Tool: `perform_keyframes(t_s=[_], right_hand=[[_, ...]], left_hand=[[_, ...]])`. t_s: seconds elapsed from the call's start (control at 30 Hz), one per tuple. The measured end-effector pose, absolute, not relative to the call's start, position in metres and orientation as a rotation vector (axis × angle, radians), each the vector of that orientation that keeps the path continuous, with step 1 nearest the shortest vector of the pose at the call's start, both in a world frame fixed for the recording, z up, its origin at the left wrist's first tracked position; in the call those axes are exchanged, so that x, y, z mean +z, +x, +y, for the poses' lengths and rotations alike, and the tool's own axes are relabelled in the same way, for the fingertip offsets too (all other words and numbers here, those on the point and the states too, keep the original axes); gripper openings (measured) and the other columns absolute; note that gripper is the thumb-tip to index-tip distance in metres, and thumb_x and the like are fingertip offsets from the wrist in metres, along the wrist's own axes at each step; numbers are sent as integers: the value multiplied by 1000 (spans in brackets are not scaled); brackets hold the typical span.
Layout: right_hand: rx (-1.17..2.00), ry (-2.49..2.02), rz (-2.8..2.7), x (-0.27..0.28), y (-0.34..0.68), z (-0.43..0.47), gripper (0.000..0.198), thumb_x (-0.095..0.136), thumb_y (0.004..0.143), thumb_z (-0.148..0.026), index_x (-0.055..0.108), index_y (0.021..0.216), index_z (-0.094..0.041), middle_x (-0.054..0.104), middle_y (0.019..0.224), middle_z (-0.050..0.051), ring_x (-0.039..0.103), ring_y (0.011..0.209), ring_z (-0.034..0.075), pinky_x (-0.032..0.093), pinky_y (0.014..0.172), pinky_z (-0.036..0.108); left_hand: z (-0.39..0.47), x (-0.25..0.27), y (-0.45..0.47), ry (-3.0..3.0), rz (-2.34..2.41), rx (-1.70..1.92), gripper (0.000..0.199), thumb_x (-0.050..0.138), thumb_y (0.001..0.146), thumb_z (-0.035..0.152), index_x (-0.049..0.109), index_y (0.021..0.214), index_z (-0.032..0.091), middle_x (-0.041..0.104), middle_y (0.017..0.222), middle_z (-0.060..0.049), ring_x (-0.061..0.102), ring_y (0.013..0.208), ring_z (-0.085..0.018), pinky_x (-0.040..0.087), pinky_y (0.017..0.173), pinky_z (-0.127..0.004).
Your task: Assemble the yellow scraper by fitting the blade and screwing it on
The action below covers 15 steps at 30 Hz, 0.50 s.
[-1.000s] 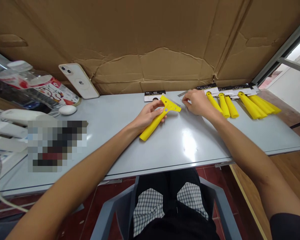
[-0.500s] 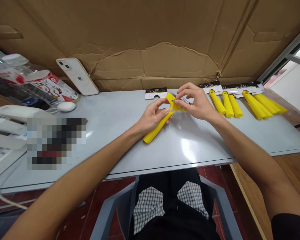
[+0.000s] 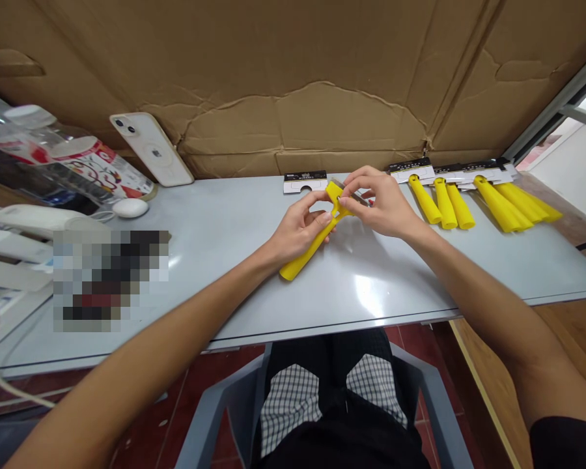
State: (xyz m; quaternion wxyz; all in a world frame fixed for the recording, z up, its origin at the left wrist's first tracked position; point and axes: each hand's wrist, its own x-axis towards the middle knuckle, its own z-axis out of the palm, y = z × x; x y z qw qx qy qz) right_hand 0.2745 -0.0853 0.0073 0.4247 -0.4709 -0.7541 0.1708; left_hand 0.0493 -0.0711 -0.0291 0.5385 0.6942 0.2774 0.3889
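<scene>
A yellow Y-shaped handle [image 3: 303, 258] slants over the table, its forked end up and its round tube end towards me. My left hand [image 3: 297, 229] is closed around it just below the fork, thumb on top. My right hand [image 3: 383, 203] pinches at the fork, fingertips against its right arm. A thin grey metal piece [image 3: 359, 197] shows under those right fingers; most of it is hidden, and a small red spot sits beside it. Just behind the handle lies a black-and-white header card [image 3: 293, 186] with a half-round notch.
Several yellow handles [image 3: 461, 207] on black-and-white cards [image 3: 483, 170] lie at the right. Leftward are a phone [image 3: 153, 153] leaning on the cardboard wall [image 3: 273, 78], a white mouse [image 3: 129, 208], a plastic bottle [image 3: 97, 169] and a blurred-out patch [image 3: 112, 280]. The table's front edge [image 3: 322, 322] runs before my lap.
My right fingertips have shifted slightly at the fork, and the metal piece under them has turned a little. My left hand and the yellow handle have stayed nearly still.
</scene>
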Motion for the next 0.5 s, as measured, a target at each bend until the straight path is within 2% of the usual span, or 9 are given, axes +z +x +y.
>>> perform_keyframes(t_s=[0.3, 0.5], right_hand=[[517, -1201, -1896, 11, 276, -87, 17, 77, 94, -39, 83, 91, -24, 77, 124, 11, 71, 109, 28, 56, 73, 36], [537, -1207, -1869, 10, 276, -86, 14, 79, 94, -38, 82, 91, -24, 77, 120, 10, 71, 114, 29, 58, 76, 34]], left_hand=[[-73, -28, 49, 1655, 683, 913, 43, 77, 102, 53, 67, 133, 25, 74, 125, -11, 75, 93, -23, 63, 71, -34], [-72, -29, 49, 1660, 681, 916, 46, 79, 101, 52, 67, 135, 24, 74, 115, -11, 76, 94, -25, 63, 72, -36]])
